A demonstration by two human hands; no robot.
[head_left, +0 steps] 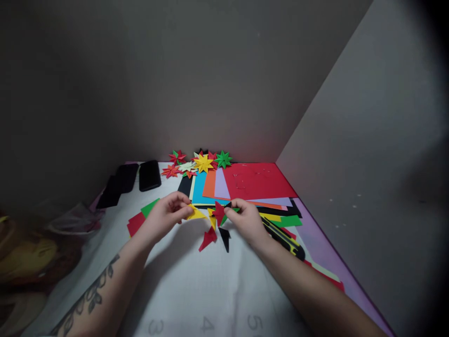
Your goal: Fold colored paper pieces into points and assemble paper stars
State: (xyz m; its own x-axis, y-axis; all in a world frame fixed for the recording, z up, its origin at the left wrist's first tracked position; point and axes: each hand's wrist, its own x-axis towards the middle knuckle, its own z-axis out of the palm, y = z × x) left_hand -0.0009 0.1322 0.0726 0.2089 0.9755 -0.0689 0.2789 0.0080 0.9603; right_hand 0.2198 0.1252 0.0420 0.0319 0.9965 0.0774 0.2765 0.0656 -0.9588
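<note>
My left hand (pixel 171 210) pinches a folded yellow paper piece (pixel 197 213) by its left end. To its right, my right hand (pixel 243 217) is closed on a cluster of folded pieces, with a red one (pixel 219 212) in front and green, black and yellow parts around it. Just below the hands, a red folded piece (pixel 208 238) and a black folded piece (pixel 225 238) lie apart from each other on the white sheet (pixel 196 285).
Finished paper stars (pixel 203 163) are heaped at the back by the wall. Coloured sheets (pixel 259 180) lie behind my right hand. A black and yellow cutter (pixel 284 238) is beside my right wrist. A black phone (pixel 149 175) rests at the back left.
</note>
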